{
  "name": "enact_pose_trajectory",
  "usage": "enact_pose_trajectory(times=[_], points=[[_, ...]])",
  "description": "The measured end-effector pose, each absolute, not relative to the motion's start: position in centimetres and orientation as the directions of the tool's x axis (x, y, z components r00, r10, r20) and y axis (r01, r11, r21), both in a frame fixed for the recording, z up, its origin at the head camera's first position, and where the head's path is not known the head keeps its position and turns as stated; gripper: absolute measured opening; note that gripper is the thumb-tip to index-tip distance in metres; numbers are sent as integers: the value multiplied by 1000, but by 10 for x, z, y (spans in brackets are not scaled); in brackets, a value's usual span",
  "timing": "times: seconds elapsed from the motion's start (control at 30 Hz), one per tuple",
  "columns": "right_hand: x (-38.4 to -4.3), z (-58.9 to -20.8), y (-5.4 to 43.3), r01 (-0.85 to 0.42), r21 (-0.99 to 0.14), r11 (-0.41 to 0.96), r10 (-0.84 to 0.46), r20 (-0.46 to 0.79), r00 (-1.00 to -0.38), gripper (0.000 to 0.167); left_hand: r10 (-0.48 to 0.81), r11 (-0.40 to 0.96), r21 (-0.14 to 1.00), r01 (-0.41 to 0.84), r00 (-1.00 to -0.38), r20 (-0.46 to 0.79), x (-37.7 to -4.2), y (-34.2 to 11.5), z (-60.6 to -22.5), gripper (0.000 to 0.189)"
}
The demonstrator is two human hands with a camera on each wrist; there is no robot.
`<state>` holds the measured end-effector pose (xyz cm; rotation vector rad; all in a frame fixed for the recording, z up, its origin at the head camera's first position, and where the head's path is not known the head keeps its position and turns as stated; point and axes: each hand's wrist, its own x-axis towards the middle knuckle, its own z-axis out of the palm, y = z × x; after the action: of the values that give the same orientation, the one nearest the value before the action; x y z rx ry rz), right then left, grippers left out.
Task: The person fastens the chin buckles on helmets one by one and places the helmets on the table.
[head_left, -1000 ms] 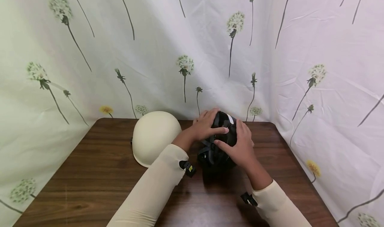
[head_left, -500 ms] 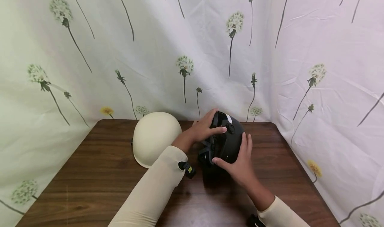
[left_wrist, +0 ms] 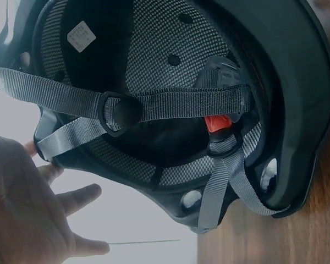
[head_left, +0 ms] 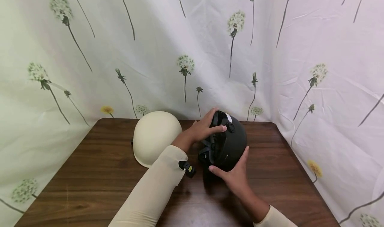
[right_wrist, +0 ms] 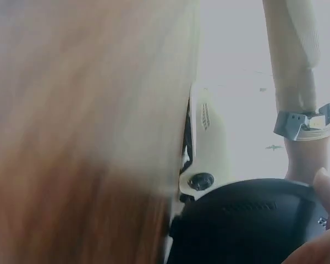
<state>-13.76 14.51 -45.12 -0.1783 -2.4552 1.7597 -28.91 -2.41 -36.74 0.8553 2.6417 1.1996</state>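
A black helmet (head_left: 235, 143) stands tilted on the table, its hollow side facing left. My left hand (head_left: 202, 128) holds its upper left side, the thumb lying over the shell beside a round black knob (head_left: 230, 127). Low on the near right side, my right hand (head_left: 237, 175) grips the helmet, thumb at the rim and fingers along the shell. Grey chin straps (left_wrist: 170, 104) and a red buckle part (left_wrist: 218, 122) cross the padded inside in the left wrist view. The right wrist view has the smooth black shell (right_wrist: 242, 225) close up, with that hand's fingers at its edge.
Left of the black helmet, a cream helmet (head_left: 156, 137) sits dome up, partly behind my left forearm. Both are on a dark brown wooden table (head_left: 90, 180). A white curtain (head_left: 156, 53) printed with dandelions hangs behind the table and along its sides.
My right hand has slid down the helmet's shell toward its near side, uncovering more of the black surface and the knob. My left hand has stayed in place.
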Motion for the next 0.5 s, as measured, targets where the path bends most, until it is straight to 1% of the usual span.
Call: enact_pose_trajectory(times=[0.17, 0.37, 0.43, 0.5], points=[[-137, -456, 141, 35, -970, 239, 160, 4, -987, 146, 542, 531, 719, 448, -832, 118, -289, -26, -367, 94], [-136, -457, 134, 11, -996, 86, 188, 6, -982, 146, 544, 513, 730, 452, -829, 131, -289, -27, -365, 92], [-135, -458, 131, 2, -998, 63, 206, 11, -978, 148, 550, 494, 739, 458, -823, 142, -288, -28, -365, 92], [-134, -459, 128, -6, -997, 72, 226, 22, -974, 149, 557, 479, 748, 460, -818, 146, -287, -28, -365, 92]])
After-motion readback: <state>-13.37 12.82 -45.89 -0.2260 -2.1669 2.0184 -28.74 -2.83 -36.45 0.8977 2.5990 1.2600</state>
